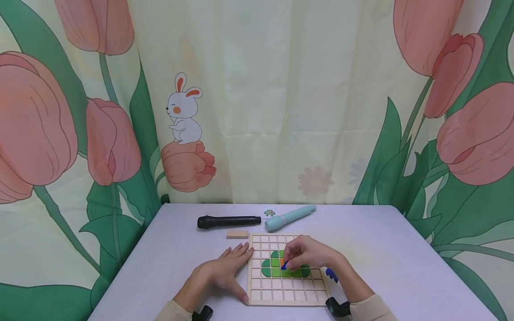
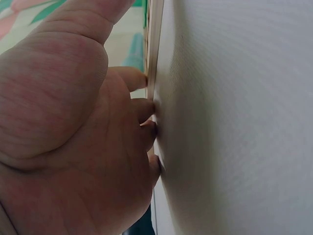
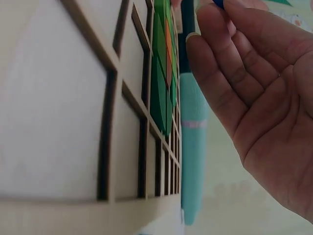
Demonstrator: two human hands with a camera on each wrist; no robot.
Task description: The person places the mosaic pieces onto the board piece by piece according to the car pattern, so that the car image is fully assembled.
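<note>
R hand (image 1: 307, 255) pinches small blue piece (image 1: 284, 266) over grid board (image 1: 287, 298); L hand (image 1: 225, 272) flat, released, at board edge.

Table (image 1: 401, 249) lay bare to the right of the grid board (image 1: 287, 302), w/ wide room there. Left hand (image 1: 225, 272) blocked the board's left edge. Behind the board, a wood block (image 1: 237, 234), black mic (image 1: 229, 221) & teal pen (image 1: 289, 218) crowded the far side. Blue pieces (image 1: 331, 273) sat just right of the board.
</note>
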